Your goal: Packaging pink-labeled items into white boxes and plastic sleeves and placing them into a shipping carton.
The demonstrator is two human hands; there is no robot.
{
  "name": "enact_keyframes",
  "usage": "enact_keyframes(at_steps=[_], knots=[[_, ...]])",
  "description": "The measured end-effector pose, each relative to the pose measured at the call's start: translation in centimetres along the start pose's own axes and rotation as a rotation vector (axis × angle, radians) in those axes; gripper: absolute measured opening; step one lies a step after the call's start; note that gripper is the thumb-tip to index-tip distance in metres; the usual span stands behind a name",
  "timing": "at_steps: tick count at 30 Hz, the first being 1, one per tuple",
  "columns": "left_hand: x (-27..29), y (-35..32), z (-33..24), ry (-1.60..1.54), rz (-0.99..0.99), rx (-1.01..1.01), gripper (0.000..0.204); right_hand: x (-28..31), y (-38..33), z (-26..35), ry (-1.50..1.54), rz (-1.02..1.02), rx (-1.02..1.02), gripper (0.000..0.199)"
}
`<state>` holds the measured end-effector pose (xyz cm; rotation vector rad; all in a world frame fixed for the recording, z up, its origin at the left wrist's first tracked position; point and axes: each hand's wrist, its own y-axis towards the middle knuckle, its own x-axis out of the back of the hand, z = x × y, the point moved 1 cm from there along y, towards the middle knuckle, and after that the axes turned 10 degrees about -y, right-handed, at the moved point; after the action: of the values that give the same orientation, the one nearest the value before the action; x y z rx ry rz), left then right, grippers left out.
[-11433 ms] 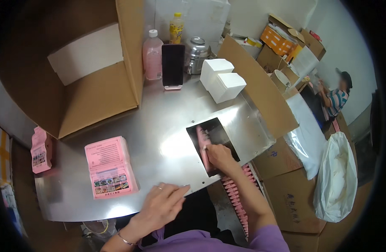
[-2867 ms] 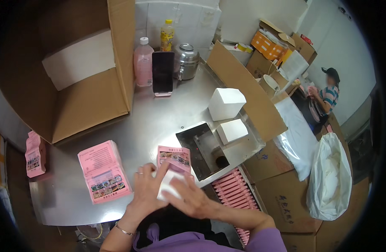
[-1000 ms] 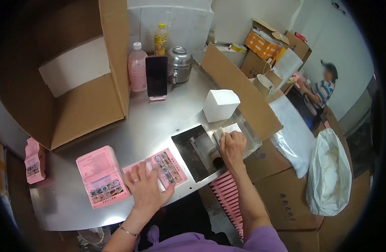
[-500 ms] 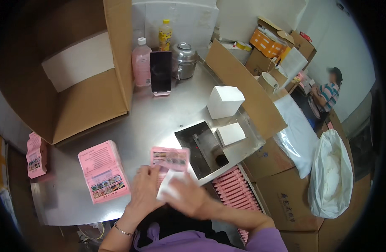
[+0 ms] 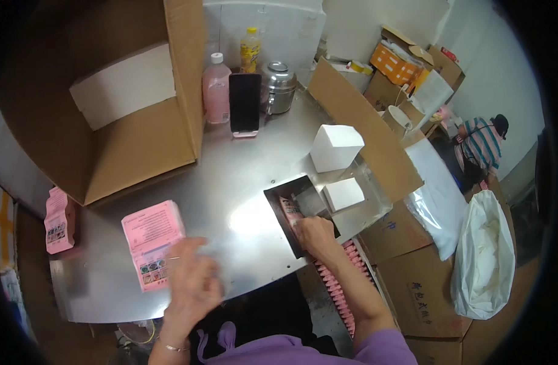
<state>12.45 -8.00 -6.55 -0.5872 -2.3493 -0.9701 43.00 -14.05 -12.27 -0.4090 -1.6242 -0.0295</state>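
My right hand (image 5: 316, 236) reaches into a dark rectangular opening (image 5: 271, 207) in the metal tabletop. Its fingers close on the near end of a pink printed packet (image 5: 290, 210), which slants down inside the opening; the fingertips are partly hidden. My left hand (image 5: 192, 277), smeared by motion, hovers at the near right edge of a stack of pink printed sheets (image 5: 151, 228). Its fingers look apart, with nothing visible in them. White folded paper stands in a tall block (image 5: 337, 148) and a low block (image 5: 344, 194) beside the opening.
A large open carton (image 5: 139, 164) stands at the left, near another pink stack (image 5: 59, 222). A phone (image 5: 245, 103), bottles (image 5: 216, 91) and a metal pot (image 5: 278, 88) line the back. Pink packets (image 5: 337, 289) fill a container below. A person (image 5: 481, 145) sits far right.
My right hand has moved right from the table edge into the opening with the pink packet. My left hand has let go and shifted left to the pink stack. The distant person has bent over.
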Motion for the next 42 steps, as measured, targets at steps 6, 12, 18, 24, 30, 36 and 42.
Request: enact_keyframes(at_steps=[6,12,18,24,30,36,42], knots=[[3.8,-2.7,4.7,0.431,-0.019,0.287,0.024,-0.1,-0.2,-5.3,-0.126,-0.852,-0.364,0.026],[0.0,0.7,-0.4,-0.06,-0.034,0.108,0.016,-0.6,0.2,-6.7,-0.054,-0.868,-0.336,0.019],[-10.6,0.9,-0.9,-0.133,0.26,-0.212,0.046,0.1,-0.8,-5.0,0.225,-0.953,-0.11,0.049],[-7.0,0.8,1.1,0.101,0.275,0.024,0.078,0.9,-6.0,7.4,0.241,-0.832,0.617,0.041],[-9.5,2.5,-1.1,0.16,0.041,0.011,0.073,3.1,-2.5,8.8,0.07,-0.489,0.46,0.031],[-8.1,1.3,-1.5,0.302,0.171,-0.017,0.058,3.9,-2.2,-1.9,-0.195,-0.958,-0.3,0.04],[-8.2,2.0,-1.4,0.293,0.092,-0.066,0.062,-1.4,-2.3,-4.6,0.143,-0.824,-0.147,0.032]])
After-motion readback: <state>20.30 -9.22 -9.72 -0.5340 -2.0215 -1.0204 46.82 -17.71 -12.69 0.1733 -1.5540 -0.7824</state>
